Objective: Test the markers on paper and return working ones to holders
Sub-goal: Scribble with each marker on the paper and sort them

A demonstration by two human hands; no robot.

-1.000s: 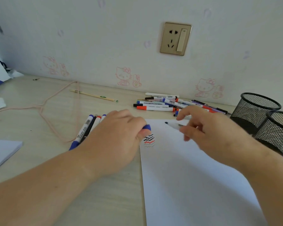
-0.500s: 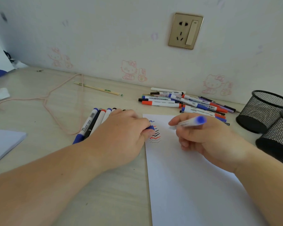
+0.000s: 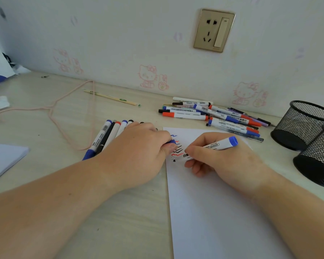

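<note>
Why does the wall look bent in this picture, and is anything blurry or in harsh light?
Head view: the wide-angle lens bows the wall line and stretches the forearms at the bottom edge. Lighting is soft and even, with faint shadows under the left hand and right hand and no glare on the paper. The marker label is partly readable; the mesh holders stay fairly sharp.

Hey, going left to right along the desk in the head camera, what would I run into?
Notepad corner → pink cord → row of markers → left hand → right hand holding a blue marker → mesh holders.
</note>
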